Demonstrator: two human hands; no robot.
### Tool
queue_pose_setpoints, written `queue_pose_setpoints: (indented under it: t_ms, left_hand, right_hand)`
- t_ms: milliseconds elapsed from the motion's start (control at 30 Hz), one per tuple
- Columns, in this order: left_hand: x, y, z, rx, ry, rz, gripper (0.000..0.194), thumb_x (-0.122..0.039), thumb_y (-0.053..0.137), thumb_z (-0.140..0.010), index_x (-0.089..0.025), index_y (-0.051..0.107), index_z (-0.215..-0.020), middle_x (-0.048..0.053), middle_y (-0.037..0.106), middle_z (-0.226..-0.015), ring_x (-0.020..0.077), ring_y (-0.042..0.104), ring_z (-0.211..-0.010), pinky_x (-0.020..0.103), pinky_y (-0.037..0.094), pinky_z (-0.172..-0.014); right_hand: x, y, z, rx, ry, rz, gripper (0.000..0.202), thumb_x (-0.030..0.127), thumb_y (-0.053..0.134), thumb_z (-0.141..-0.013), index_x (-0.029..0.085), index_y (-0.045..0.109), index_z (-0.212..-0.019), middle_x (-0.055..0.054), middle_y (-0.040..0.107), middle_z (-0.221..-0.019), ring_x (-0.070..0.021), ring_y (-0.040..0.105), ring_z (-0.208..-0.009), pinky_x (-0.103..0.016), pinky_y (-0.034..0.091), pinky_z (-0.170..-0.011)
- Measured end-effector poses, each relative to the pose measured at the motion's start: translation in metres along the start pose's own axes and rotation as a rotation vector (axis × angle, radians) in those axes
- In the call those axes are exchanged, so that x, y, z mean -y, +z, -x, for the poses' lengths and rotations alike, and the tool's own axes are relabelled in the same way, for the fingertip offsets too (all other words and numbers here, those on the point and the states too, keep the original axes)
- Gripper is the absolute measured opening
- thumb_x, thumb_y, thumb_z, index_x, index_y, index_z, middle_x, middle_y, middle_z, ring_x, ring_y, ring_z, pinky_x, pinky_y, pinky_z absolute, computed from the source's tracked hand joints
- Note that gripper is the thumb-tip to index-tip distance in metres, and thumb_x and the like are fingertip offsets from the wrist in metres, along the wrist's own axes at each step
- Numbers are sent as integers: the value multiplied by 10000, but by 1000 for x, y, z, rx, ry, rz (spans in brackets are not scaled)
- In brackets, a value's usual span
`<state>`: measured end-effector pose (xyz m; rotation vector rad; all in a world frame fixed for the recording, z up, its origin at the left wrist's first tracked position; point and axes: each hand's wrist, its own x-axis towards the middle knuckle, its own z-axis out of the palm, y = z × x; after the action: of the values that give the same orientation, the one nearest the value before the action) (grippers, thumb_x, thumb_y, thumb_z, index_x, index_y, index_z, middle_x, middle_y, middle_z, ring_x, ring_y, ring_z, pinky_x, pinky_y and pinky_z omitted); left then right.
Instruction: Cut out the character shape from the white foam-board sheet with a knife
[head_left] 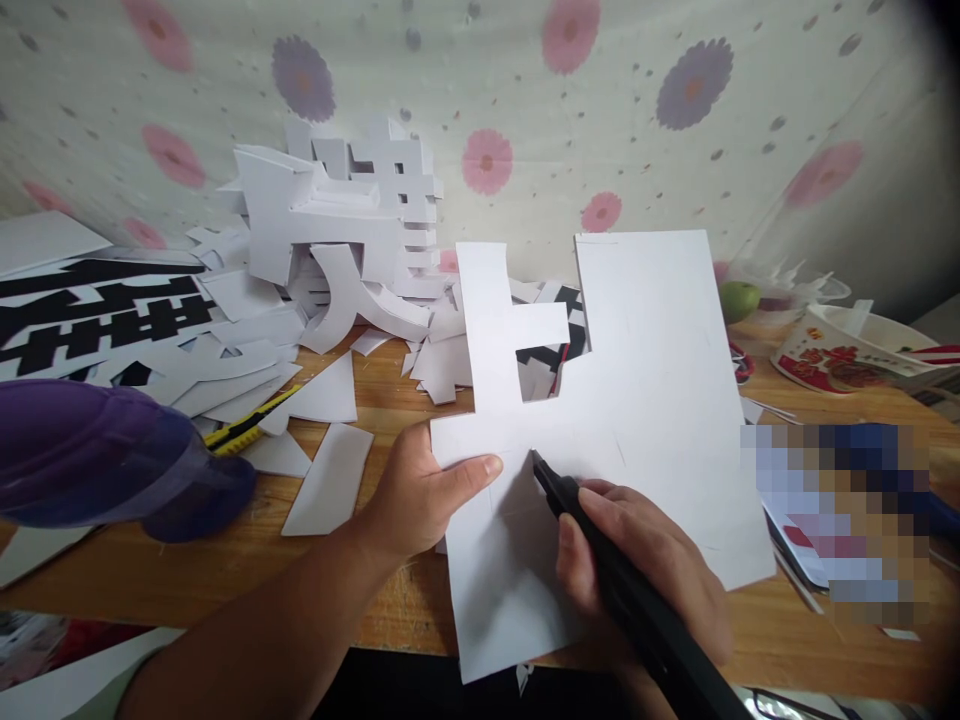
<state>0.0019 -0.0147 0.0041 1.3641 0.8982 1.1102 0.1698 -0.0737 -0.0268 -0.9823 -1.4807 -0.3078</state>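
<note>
My left hand grips the left edge of a white foam board, thumb flat on top and fingers underneath. The board is raised and tilted over the table, with a notch and irregular cut-outs along its upper left part. Faint lines mark its face. Closed around a thick black pen-shaped tool, my right hand rests low over the board. The tool's narrow tip meets the board just right of my left thumb. Whether it has entered the surface I cannot tell.
Cut white character shapes are stacked at the back left, among scraps and black-and-white printed sheets. A yellow utility knife lies behind a purple bottle. A paper bowl and green fruit stand at the right. A flowered curtain hangs behind.
</note>
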Motion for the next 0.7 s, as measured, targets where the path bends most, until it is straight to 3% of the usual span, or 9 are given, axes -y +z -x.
queue_pose_setpoints:
  t_ms: [200, 467, 700]
  left_hand:
    - [0, 0, 0, -35, -25, -36, 196, -292, 729, -780, -203, 730, -956, 38, 758, -959, 239, 678, -917, 325, 536, -789]
    - [3, -1, -2, -95, -44, 30, 139, -267, 750, -753, -202, 723, -873, 8, 762, -886, 188, 676, -793, 270, 526, -683]
    - [-1, -2, -2, -117, -65, -24, 243, -325, 767, -717, -178, 736, -909, 52, 764, -872, 279, 693, -821, 365, 548, -705]
  right_hand:
    - [-2, -9, -3, 67, -100, -17, 316, 17, 704, -724, 115, 657, -1020, 1, 663, -693, -166, 701, -699, -270, 621, -596]
    - [3, -17, -2, 166, -67, -44, 311, 50, 693, -739, 141, 636, -1031, 10, 646, -663, -191, 726, -745, -283, 645, -660]
    - [1, -17, -12, 222, -102, -100, 399, 56, 631, -777, 175, 559, -1151, 11, 651, -653, -173, 719, -684, -264, 650, -631]
